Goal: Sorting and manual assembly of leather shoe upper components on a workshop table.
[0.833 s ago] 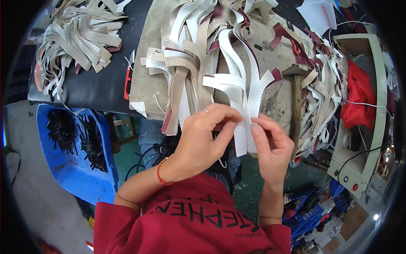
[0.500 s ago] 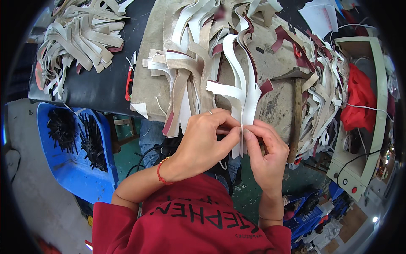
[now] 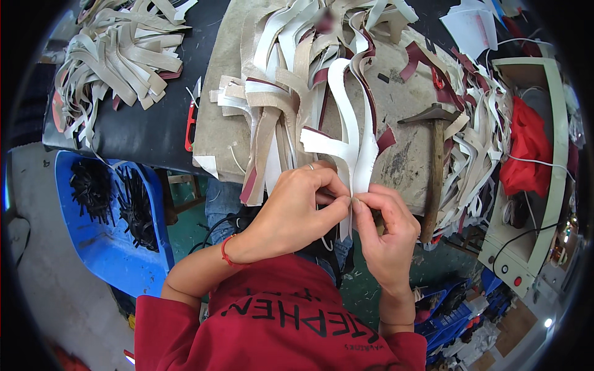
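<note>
Near the front edge of the work surface, my left hand and my right hand meet, thumbs and forefingers pinched together. Between them they grip the edges of a long white strip, which looks like leather or coated fabric. Its lower end hangs below my fingers; its upper part curls away over the surface and shows a dark red side. Just left of it lies a bundle of beige, white and dark red strips. The fingertips partly hide what they pinch.
A wooden-handled hammer lies to the right, beside a heap of strips. More strips rest at far left, near a red cutter. A blue tub with black bundles stands below. A grey metal cabinet bounds the right.
My hands have moved slightly down along the white strip, still pinching its edges. The strip's upper part has shifted a little.
</note>
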A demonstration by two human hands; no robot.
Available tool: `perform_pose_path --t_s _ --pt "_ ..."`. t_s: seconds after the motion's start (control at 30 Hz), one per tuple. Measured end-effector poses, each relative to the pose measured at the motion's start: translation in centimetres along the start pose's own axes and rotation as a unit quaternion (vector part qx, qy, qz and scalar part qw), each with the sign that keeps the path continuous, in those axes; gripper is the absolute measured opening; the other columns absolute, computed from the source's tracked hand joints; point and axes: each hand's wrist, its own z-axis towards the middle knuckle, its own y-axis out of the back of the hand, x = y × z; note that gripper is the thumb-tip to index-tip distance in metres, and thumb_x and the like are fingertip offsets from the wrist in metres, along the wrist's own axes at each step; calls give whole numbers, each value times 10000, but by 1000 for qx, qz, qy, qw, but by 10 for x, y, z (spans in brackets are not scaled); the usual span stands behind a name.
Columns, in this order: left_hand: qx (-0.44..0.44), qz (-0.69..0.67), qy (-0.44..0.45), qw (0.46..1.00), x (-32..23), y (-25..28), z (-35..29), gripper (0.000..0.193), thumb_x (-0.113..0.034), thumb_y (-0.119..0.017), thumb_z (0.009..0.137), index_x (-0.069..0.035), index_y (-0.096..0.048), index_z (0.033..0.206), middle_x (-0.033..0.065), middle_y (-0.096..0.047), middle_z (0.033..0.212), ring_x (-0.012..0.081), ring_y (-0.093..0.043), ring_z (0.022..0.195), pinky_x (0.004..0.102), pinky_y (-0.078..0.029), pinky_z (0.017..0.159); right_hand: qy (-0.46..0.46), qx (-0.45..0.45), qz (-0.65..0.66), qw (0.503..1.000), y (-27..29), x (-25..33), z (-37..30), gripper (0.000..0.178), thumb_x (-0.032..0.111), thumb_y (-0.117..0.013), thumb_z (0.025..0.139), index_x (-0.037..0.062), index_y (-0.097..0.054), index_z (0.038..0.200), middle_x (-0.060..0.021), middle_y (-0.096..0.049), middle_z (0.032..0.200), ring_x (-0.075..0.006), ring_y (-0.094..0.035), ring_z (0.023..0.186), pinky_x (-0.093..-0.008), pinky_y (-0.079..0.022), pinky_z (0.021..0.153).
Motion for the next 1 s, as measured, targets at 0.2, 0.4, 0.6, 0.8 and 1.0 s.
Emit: perform_pose_path --t_s 0.2,0.4,0.6,0.8,1.0 --pt "-12 19 -7 1000 0 -2 -1 112 -23 -602 820 89 -595 826 75 -570 855 97 -595 779 233 -517 691 82 -37 -64 994 -12 -1 -4 159 -71 -626 759 -21 -582 903 -136 -593 911 -250 -588 715 -317 -486 614" --pt "-34 34 -50 998 4 -6 -2 107 -18 -602 818 88 -592 831 88 -576 863 102 -602 787 234 -520 687 173 -83 -172 966 -23 -7 -6 223 -102 -607 730 -60 -528 935 -185 -551 937 -321 -549 739 -376 -470 637" --pt "-22 4 -43 999 5 -3 -2 90 3 -608 807 86 -596 837 97 -570 839 117 -606 765 236 -524 682 172 -73 -191 964 -23 -8 -6 231 -111 -595 742 -73 -518 957 -205 -539 956 -334 -547 764 -389 -471 654" --pt "-84 100 -80 988 6 -15 -4 121 -26 -590 791 89 -594 828 164 -582 829 250 -638 752 318 -561 720 172 -77 -181 965 -26 -5 -7 207 -108 -590 764 -76 -517 955 -204 -536 954 -337 -548 767 -390 -470 657" --pt "-51 6 -67 996 8 -8 -2 80 -7 -601 794 67 -581 818 86 -562 832 134 -613 767 250 -535 684 151 -66 -167 972 -24 -11 -5 201 -105 -582 778 -69 -514 964 -208 -523 959 -343 -540 800 -403 -464 687"
